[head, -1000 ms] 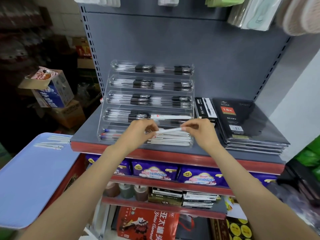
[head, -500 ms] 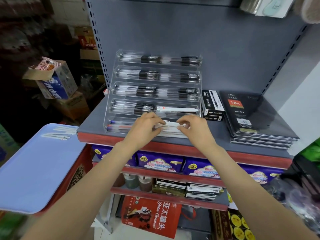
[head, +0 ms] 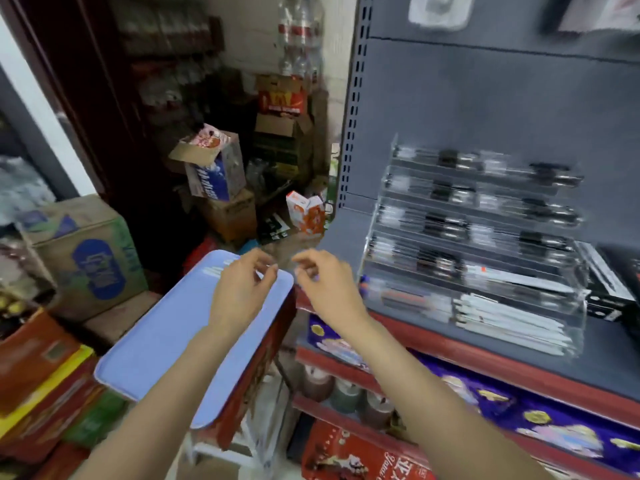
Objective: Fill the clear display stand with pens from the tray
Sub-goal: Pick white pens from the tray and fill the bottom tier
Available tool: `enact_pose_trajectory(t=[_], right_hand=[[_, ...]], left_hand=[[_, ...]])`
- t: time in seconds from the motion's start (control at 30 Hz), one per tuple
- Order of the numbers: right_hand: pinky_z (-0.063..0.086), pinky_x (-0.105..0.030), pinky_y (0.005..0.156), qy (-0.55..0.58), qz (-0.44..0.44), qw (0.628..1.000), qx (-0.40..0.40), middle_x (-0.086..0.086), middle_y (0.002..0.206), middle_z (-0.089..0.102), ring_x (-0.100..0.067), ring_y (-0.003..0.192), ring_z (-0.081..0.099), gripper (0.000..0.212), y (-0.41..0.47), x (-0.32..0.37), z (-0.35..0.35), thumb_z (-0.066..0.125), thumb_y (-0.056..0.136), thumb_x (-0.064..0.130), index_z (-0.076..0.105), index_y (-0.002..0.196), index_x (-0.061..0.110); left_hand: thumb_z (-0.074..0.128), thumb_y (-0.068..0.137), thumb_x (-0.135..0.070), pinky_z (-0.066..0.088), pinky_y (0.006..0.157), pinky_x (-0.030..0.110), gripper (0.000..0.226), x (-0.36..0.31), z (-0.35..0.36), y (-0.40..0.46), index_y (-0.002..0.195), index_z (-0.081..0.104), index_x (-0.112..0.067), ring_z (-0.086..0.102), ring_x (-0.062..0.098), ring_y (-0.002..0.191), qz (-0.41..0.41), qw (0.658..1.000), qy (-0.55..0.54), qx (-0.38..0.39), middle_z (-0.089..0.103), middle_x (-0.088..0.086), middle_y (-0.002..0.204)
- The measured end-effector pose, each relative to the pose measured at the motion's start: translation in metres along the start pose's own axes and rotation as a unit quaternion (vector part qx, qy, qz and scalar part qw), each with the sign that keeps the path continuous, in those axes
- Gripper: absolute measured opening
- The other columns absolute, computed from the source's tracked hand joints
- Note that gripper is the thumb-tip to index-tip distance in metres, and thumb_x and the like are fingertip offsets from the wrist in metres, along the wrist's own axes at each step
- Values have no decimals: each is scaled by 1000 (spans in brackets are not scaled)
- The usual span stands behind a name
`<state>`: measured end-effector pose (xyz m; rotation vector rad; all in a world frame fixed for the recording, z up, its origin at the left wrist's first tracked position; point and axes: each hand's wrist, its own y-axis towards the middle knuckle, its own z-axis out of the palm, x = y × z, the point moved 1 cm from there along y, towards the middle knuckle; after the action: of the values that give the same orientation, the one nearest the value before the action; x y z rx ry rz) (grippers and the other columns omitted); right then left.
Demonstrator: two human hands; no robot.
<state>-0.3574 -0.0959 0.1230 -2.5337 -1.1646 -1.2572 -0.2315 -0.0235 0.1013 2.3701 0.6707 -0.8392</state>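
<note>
The clear tiered display stand (head: 374,216) sits on the grey shelf at the right, its rows holding dark pens and its lowest row white pens (head: 509,318). A light blue tray (head: 166,341) lies to the left on red boxes; a few white pens (head: 216,270) rest at its far end. My left hand (head: 242,292) hovers over the tray's far end, just right of those pens, fingers loosely curled with nothing in them. My right hand (head: 325,289) hangs between the tray and the stand, fingers apart and empty. The view is blurred.
Black notebooks and a pen box (head: 609,289) lie right of the stand. Cardboard boxes (head: 86,258) are stacked on the floor at the left and back. Lower shelves (head: 485,393) hold purple packs and jars. The red shelf edge (head: 433,337) juts out beside the tray.
Both hands left the stand's lowest row, where they laid a white pen, and swung left toward the tray. The camera turned left with them.
</note>
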Motion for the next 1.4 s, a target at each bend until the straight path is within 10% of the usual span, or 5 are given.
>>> enact_pose_trajectory(t=[0.27, 0.6, 0.97, 1.2, 1.4], right_hand=[[40, -38, 97, -74, 84, 989, 101, -16, 125, 52, -31, 117, 48, 41, 96, 0, 169, 54, 90, 17, 48, 129, 6], [20, -37, 113, -182, 218, 937, 205, -12, 154, 17, -28, 142, 15, 93, 165, -65, 250, 66, 82, 41, 9, 149, 9], [35, -38, 100, -258, 233, 918, 190, -14, 135, 28, -31, 128, 26, 89, 183, -80, 263, 75, 70, 48, 30, 135, 7], [34, -40, 98, -297, 244, 894, 230, -16, 134, 32, -34, 127, 28, 81, 186, -77, 262, 68, 75, 50, 32, 133, 8], [38, -41, 91, -328, 216, 880, 266, -17, 128, 45, -35, 117, 45, 62, 180, -66, 269, 60, 83, 43, 38, 126, 4]], left_hand=[[55, 90, -13, 41, 95, 35, 31, 182, -31, 76, 119, 58, -4, 55, 32, 112, -51, 981, 95, 162, 59, 16, 119], [45, 96, -28, 10, 116, 30, 69, 277, 19, 120, 150, 3, -16, 1, 20, 146, 31, 885, 245, 394, -3, 7, 158], [51, 89, -5, 34, 94, 24, 42, 286, 38, 141, 131, 47, -4, 53, 30, 115, -110, 957, 12, 267, 47, 15, 131], [48, 85, -1, 42, 72, 33, 22, 282, 55, 141, 65, 51, -9, 47, 20, 78, -300, 910, -156, 240, 51, 9, 77], [52, 85, -2, 50, 93, 46, 19, 277, 60, 145, 73, 64, -8, 64, 34, 91, -345, 872, -236, 254, 68, 21, 93]])
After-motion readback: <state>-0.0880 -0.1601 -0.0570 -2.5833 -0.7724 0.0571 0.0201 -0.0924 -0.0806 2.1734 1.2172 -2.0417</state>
